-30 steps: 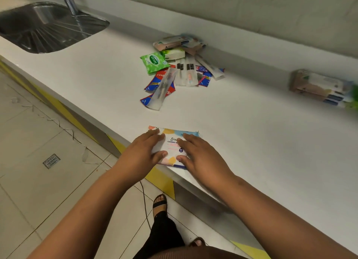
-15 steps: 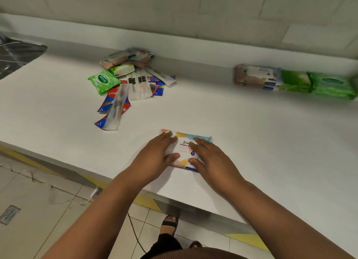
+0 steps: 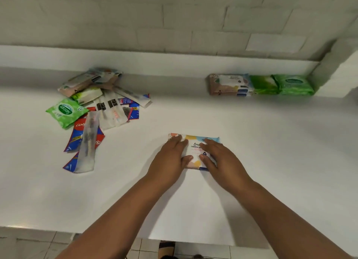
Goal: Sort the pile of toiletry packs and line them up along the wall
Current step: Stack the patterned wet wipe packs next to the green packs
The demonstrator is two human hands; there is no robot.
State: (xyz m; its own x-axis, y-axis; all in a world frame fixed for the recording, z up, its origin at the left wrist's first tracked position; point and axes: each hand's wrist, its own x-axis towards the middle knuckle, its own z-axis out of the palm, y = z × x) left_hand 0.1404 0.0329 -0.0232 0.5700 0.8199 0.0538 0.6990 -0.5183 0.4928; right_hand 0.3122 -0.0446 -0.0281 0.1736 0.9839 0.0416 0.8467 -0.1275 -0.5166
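Wipes pack [image 3: 194, 149] lies flat on the white counter [image 3: 251, 142], pressed under the left hand [image 3: 170, 158] and right hand [image 3: 219, 159] – fingers straight; it should be slid to the wall beside the lined-up beige pack [image 3: 226, 84] – edges kept square

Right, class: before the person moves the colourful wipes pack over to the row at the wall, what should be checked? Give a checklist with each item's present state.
1. Left hand on the colourful wipes pack: ok, fingers lie on it.
2. Right hand on the pack: ok.
3. Pack lifted off the counter: not ok, it lies flat.
4. Free spot left of the beige pack in the row: ok.
5. Path to the row free of packs: ok.
6. Pile sorted: not ok, packs overlap.
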